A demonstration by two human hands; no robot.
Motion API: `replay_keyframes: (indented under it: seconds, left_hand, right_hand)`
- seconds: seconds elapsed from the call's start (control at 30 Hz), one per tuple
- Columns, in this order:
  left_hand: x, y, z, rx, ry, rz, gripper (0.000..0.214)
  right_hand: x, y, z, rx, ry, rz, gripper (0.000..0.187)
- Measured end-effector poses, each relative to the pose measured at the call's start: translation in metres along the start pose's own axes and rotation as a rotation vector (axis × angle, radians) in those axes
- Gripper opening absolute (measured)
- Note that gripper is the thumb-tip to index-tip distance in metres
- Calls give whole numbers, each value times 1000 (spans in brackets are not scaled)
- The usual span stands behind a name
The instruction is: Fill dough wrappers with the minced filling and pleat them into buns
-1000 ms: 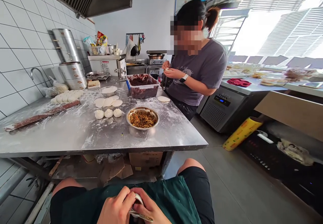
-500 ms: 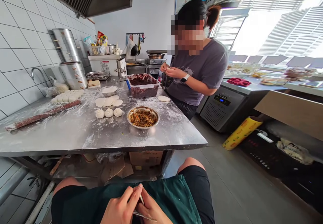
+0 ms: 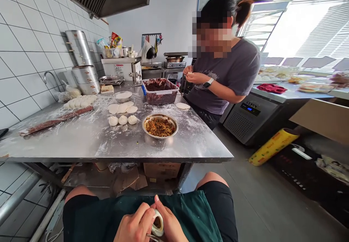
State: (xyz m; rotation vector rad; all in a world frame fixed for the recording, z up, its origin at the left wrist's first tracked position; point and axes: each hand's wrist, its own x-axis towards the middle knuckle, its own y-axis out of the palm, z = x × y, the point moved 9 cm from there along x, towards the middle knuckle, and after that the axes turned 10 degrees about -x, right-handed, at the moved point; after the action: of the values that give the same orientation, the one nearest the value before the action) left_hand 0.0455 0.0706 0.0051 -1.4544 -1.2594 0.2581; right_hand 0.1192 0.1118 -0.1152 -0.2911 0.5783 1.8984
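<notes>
In front of my dark green apron, both hands hold a small, partly closed bun (image 3: 157, 224). Its round opening faces me and shows dark filling inside. My left hand (image 3: 133, 223) has its fingers closed on the left edge of the dough. Cupped around the other side is my right hand (image 3: 174, 224), thumb pointing up. Below the bun a thin metal utensil (image 3: 155, 238) pokes out between the hands; which hand grips it I cannot tell. On the table ahead stands a metal bowl (image 3: 160, 126) of chopped filling.
Three pleated buns (image 3: 123, 120) sit beside flat dough wrappers (image 3: 122, 107) on the floured steel table (image 3: 68, 145). Behind the bowl is a plastic tub (image 3: 160, 96) of dark paste. A rolling pin (image 3: 57, 120) lies left. A co-worker (image 3: 226, 67) stands across, working dough with both hands.
The bun between my hands has turned, so its opening and filling now show. My right thumb has lifted upward. The whole view has shifted slightly left.
</notes>
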Motion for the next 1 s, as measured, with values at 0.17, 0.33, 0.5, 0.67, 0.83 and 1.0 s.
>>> replay_keyframes:
  seconds: [0.17, 0.33, 0.5, 0.67, 0.83, 1.0]
  left_hand:
    - [6, -6, -5, 13, 39, 43, 30]
    - [7, -6, -3, -10, 22, 46, 30]
    - [7, -10, -5, 2, 69, -25, 32]
    - [5, -5, -3, -11, 47, 55, 41]
    - [2, -6, 2, -48, 12, 39, 32]
    - [1, 0, 0, -30, 56, 102, 43]
  right_hand:
    - [-3, 0, -8, 47, 78, 24, 72]
    - [-4, 0, -5, 65, 56, 17, 71]
    - [-4, 2, -3, 59, 53, 11, 74]
    - [-6, 3, -4, 72, 100, -4, 78]
    - [-5, 4, 3, 137, 8, 20, 68]
    - [-4, 4, -3, 108, 45, 24, 73]
